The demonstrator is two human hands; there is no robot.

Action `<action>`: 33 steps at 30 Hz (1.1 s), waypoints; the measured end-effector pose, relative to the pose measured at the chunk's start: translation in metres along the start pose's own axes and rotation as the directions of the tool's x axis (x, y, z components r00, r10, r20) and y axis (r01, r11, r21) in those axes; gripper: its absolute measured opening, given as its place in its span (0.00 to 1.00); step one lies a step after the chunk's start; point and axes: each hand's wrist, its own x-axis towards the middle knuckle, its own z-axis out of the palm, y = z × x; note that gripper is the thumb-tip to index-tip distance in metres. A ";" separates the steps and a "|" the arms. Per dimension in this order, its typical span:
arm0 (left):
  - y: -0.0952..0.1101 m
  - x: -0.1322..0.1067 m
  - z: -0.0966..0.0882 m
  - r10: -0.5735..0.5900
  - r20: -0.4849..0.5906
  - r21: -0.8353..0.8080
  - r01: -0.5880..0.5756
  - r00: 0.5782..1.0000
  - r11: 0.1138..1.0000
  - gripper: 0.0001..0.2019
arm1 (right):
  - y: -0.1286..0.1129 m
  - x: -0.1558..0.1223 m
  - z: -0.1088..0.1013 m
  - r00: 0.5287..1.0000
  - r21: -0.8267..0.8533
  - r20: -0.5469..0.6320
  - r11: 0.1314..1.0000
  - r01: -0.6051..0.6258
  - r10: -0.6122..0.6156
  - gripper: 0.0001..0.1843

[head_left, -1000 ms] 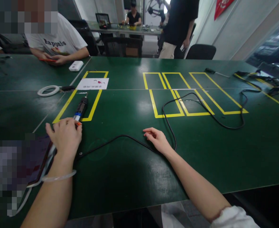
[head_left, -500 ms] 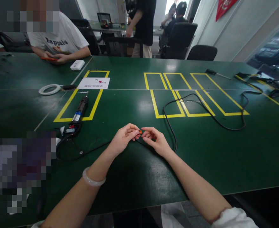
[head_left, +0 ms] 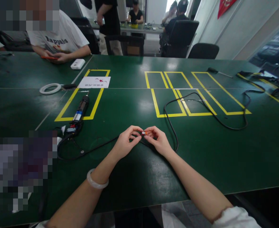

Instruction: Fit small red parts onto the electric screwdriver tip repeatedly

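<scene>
Above the green table, my left hand and my right hand meet fingertip to fingertip. Between them is a small orange-and-whitish piece, too small to name its kind. Thumb and fingers of each hand pinch it from opposite sides. A black cable runs on the tabletop behind and beneath the hands. Off to the left lies an electric screwdriver with a blue and silver band, its tip pointing away from me.
Yellow tape outlines mark the table. A paper sign, a white cable coil, a white box and a screwdriver lie farther back. Black cables bunch at right. A person sits across, holding an orange-edged phone-like object.
My left hand has shifted slightly right, and more of the small piece now shows between the fingertips of both hands. A standing person in the background has moved left.
</scene>
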 end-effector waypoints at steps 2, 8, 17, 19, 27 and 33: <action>0.000 -0.001 -0.001 0.064 -0.012 0.096 -0.062 0.998 0.993 0.13 | 0.000 0.001 0.000 0.998 0.057 0.021 0.997 -0.052 0.051 0.14; 0.004 -0.002 -0.001 0.193 -0.018 0.289 -0.180 0.981 0.940 0.10 | 0.000 0.002 0.000 0.975 0.166 0.130 0.966 -0.198 0.178 0.18; 0.002 -0.003 -0.002 0.155 -0.047 0.299 -0.134 0.987 0.945 0.11 | -0.001 0.001 0.001 0.984 0.235 0.112 0.959 -0.161 0.138 0.19; 0.001 -0.003 -0.001 0.146 -0.054 0.309 -0.122 0.988 0.943 0.11 | -0.002 0.001 0.001 0.987 0.250 0.100 0.958 -0.144 0.122 0.20; 0.002 0.000 -0.034 0.140 -0.115 0.563 -0.052 0.983 0.825 0.15 | 0.001 0.003 -0.002 0.991 0.163 0.055 0.979 -0.126 0.119 0.17; -0.015 -0.008 -0.133 -0.006 -0.542 0.763 0.495 0.841 0.415 0.30 | 0.000 0.003 -0.002 0.989 0.154 0.054 0.978 -0.142 0.135 0.17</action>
